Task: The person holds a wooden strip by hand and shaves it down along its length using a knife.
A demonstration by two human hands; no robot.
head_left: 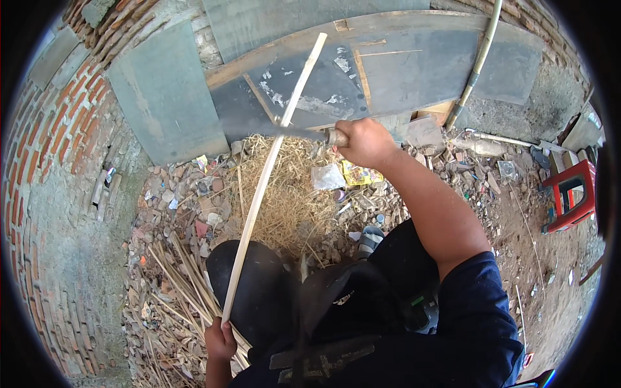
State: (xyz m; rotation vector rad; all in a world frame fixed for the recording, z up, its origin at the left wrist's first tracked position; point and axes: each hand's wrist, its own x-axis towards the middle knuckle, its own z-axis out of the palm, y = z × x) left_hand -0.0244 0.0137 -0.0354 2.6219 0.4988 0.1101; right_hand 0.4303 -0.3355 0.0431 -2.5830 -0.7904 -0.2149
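My left hand [220, 341] is closed around the lower end of a long pale bamboo strip [264, 176], which slants up and away past my knee. My right hand [367, 142] grips the handle of a large knife [309, 134]. Its blade points left and meets the strip toward the far end; the blade's tip half is blurred. Below the blade, a heap of straw-coloured shavings [278, 207] lies on the ground. Beside my left knee rests a bundle of cut bamboo strips [187, 275].
Rubble [184, 200] covers the ground around the shavings. A brick wall [48, 149] rises at left, and grey boards [165, 97] lean at the back. A bamboo pole [477, 68] stands back right. A red plastic stool [571, 197] is at far right.
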